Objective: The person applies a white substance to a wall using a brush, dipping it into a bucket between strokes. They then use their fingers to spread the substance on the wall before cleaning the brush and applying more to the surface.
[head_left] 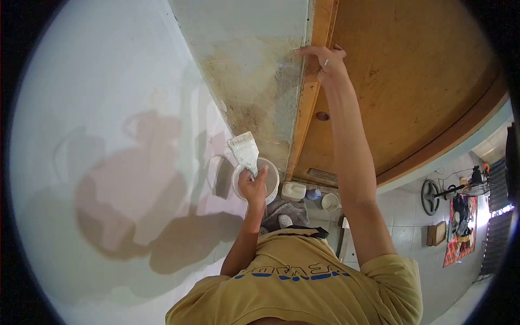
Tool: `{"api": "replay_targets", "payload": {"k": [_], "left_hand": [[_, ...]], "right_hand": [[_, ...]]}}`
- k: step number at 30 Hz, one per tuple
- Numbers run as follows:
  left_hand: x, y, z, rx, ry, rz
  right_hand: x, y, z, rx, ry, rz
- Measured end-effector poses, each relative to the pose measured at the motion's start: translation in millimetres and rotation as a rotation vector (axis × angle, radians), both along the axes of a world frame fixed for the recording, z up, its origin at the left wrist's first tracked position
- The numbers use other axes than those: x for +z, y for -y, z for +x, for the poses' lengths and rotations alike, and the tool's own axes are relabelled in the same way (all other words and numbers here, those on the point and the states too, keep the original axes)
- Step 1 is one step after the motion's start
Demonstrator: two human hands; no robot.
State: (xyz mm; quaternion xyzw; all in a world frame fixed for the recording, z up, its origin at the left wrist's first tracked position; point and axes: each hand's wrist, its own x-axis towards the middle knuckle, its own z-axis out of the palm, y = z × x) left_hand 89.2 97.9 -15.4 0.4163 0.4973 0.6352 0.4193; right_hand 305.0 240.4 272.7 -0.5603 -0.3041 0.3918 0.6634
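Observation:
My left hand (253, 187) is closed round the handle of a paintbrush (245, 150), its wide, white-coated bristles angled up and to the left. Just behind that hand is a white bucket (275, 183), partly covered by the hand and brush. Higher up, my right arm reaches forward to the wooden door frame (319, 27). My right hand (327, 58) has a finger stretched out to the edge of the stained grey-green wall strip (254, 70), with other fingers bent and nothing seen in the grasp. A white spot shows on this hand.
A freshly white wall (108, 70) with shadows fills the left. On the right is a wooden door (406, 76). A plastic jug (293, 191), a small tub (330, 202) and a cloth (297, 213) lie on the floor below. Far right stands a fan (430, 197).

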Motion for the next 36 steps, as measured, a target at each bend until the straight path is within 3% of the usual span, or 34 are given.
{"api": "replay_targets", "payload": {"k": [5, 7, 11, 14, 16, 20, 23, 25, 28, 34, 36], "left_hand": [[10, 4, 4, -0.056, 0.055, -0.059], [12, 6, 6, -0.06, 0.043, -0.074], [9, 7, 7, -0.063, 0.045, -0.061], [7, 7, 6, -0.044, 0.018, -0.104], [10, 7, 7, -0.035, 0.03, -0.117], [12, 8, 3, -0.052, -0.012, -0.126], [-1, 5, -1, -0.026, -0.058, -0.104], [1, 6, -3, -0.011, -0.081, -0.081], [1, 6, -4, 0.006, -0.066, -0.026], [-7, 5, -7, -0.028, 0.067, -0.092], [-8, 2, -4, 0.029, 0.004, 0.045]], "right_hand": [[2, -4, -1, -0.018, -0.145, 0.048], [0, -6, 6, 0.147, -0.274, 0.079], [3, 0, 20, 0.365, -0.25, 0.116], [3, 34, -5, 0.233, -0.32, 0.207], [-12, 38, -22, -0.398, 0.143, 0.406], [-24, 61, -27, -0.453, 0.417, 0.621], [-26, 67, -26, -0.29, 0.368, 0.701], [-25, 71, -28, -0.105, 0.131, 0.806], [-32, 65, -24, -0.111, 0.177, 0.931], [-42, 65, -25, 0.038, 0.053, 0.873], [-43, 64, -24, 0.061, 0.073, 0.816]]}}
